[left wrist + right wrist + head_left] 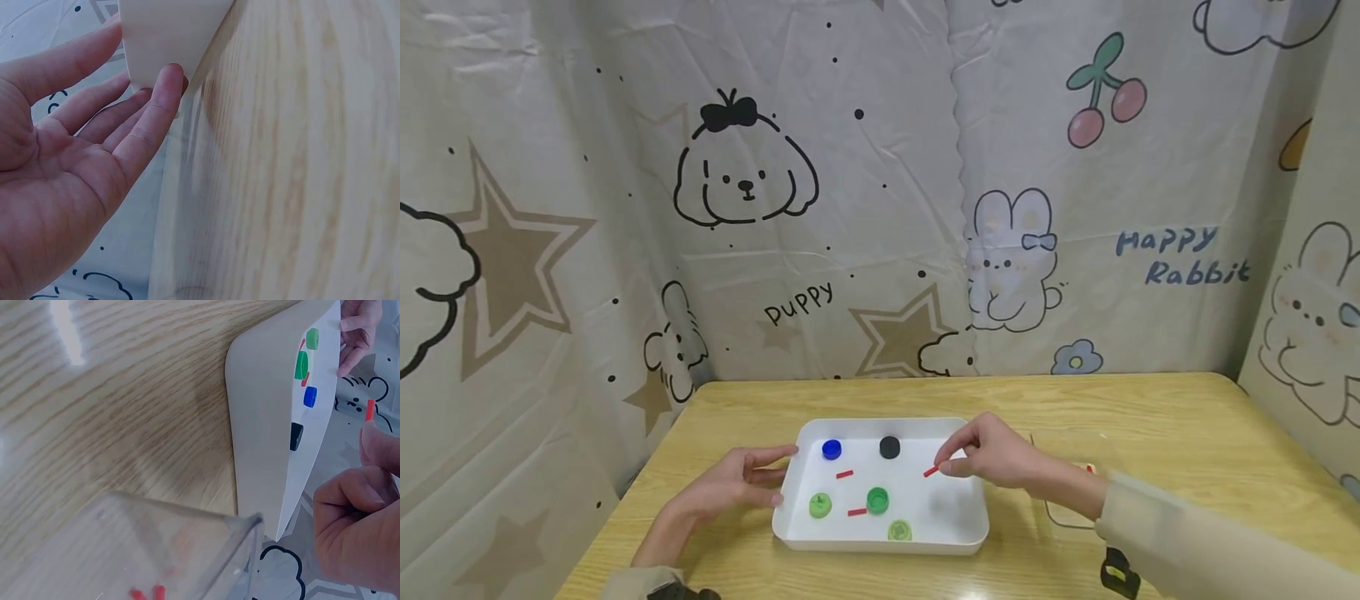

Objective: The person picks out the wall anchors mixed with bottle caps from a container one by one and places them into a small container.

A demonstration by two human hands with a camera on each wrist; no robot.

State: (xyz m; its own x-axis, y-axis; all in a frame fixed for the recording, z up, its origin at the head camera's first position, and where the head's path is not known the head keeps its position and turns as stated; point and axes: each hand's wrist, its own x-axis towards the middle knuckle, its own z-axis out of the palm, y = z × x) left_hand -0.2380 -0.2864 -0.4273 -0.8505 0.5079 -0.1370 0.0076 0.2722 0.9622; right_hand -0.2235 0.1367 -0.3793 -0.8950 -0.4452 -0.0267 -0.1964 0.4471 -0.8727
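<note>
My right hand [992, 457] pinches a short red stick [931, 471] between thumb and fingertips, over the right half of a white tray [951, 512]. In the right wrist view the red stick [370, 410] juts from the fingertips. My left hand [722, 487] is at the tray's left end; the left wrist view shows its extended fingers against the outer wall [165, 37]. Inside the tray lie a blue cap [831, 449], a black cap [890, 447], a green cap [877, 501], two light green caps [820, 505] and two red sticks [845, 474].
A clear plastic box [169, 531] stands right of the tray, partly behind my right forearm, with red sticks [160, 592] in it. The wooden table [1172, 450] meets a printed curtain [880, 208] along its back and sides.
</note>
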